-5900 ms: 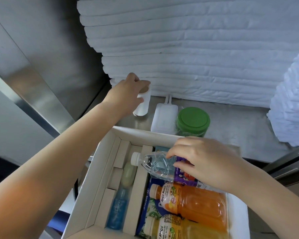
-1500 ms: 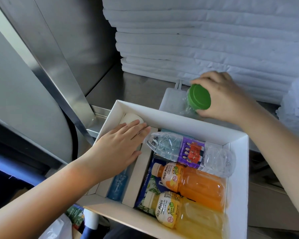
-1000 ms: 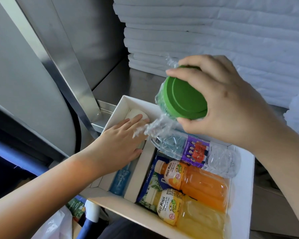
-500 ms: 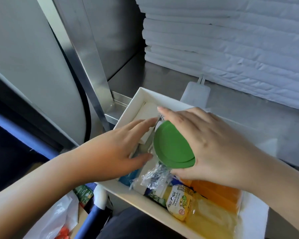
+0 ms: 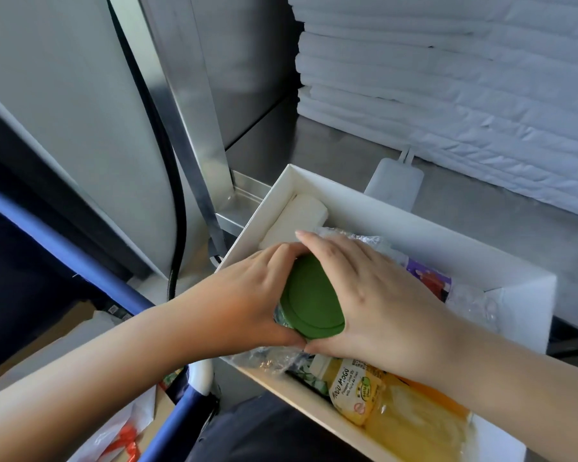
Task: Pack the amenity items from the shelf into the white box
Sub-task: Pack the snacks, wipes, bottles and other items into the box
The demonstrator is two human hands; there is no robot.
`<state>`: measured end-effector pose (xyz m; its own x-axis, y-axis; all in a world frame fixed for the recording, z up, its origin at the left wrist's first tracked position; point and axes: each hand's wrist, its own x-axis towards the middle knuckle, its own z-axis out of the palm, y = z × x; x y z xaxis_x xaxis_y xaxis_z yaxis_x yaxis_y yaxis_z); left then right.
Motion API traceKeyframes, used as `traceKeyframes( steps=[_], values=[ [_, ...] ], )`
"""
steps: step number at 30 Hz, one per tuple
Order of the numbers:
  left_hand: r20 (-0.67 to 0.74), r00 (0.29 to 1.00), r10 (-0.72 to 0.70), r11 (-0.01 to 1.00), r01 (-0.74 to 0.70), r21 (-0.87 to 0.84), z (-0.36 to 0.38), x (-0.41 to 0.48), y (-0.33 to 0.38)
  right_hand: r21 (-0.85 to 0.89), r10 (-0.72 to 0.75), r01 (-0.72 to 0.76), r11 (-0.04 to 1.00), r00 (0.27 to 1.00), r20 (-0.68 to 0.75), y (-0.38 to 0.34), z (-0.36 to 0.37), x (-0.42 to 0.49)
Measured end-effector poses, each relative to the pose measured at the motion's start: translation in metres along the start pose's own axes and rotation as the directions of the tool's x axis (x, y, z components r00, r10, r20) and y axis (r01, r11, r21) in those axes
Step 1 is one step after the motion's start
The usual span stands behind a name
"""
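I look down on a gray metal shelf (image 5: 331,151) with a tall stack of white folded cloths (image 5: 447,78) at the back. A shiny metal post (image 5: 194,128) stands on the left. The white box (image 5: 414,235) sits at the front edge of the shelf, open at the top.

Both hands are over the left part of the box, and the green-lid jar (image 5: 311,301) is right between them. The left hand (image 5: 244,295) curls round the jar's left side. The right hand (image 5: 381,295) curls round its right side, with its fingers lying over the far edge of the lid. The two thumbs touch at the near edge. So both hands hold tight on the jar, and I see only its round green top. I cannot tell if the jar's bottom rests on anything. Crinkly clear wrap (image 5: 271,356) sticks out under the hands.

In the box, a white bar (image 5: 301,215) lies in the far left corner. A water bottle (image 5: 427,281) with a purple label lies just behind the right hand. A yellow juice bottle (image 5: 407,411) lies at the near side, with an orange juice bottle (image 5: 447,400) just beside it. On the shelf behind the box lies a flat white pouch (image 5: 394,181).
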<state>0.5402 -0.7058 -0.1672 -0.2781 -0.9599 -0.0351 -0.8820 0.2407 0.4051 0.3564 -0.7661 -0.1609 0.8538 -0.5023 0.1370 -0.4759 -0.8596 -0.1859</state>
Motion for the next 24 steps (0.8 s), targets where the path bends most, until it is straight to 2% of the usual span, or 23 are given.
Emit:
traceKeyframes(
  steps=[7, 13, 16, 20, 24],
  values=[
    [-0.03, 1.0, -0.007, 0.999, 0.008, 0.031, 0.006, 0.003, 0.002, 0.004, 0.011, -0.012, 1.0, 0.999, 0.053, 0.003, 0.001, -0.003],
    [0.034, 0.999, 0.033, 0.997, -0.035, 0.076, 0.009, 0.005, 0.006, 0.003, -0.012, 0.012, 1.0, 0.998, 0.065, 0.0, 0.007, -0.004],
    [0.003, 1.0, 0.018, 0.994, -0.018, 0.103, 0.008, 0.004, 0.008, 0.005, -0.02, 0.02, 1.0, 0.995, 0.096, 0.001, 0.007, -0.004],
    [-0.015, 0.997, 0.078, 0.987, -0.075, 0.145, 0.001, -0.002, 0.001, 0.06, -0.041, 0.032, 0.998, 0.988, 0.149, 0.008, 0.003, -0.006],
    [0.069, 0.994, 0.079, 0.975, -0.091, 0.202, -0.006, -0.011, -0.011, 0.098, -0.058, 0.042, 0.994, 0.984, 0.169, 0.016, -0.001, -0.006]
  ],
)
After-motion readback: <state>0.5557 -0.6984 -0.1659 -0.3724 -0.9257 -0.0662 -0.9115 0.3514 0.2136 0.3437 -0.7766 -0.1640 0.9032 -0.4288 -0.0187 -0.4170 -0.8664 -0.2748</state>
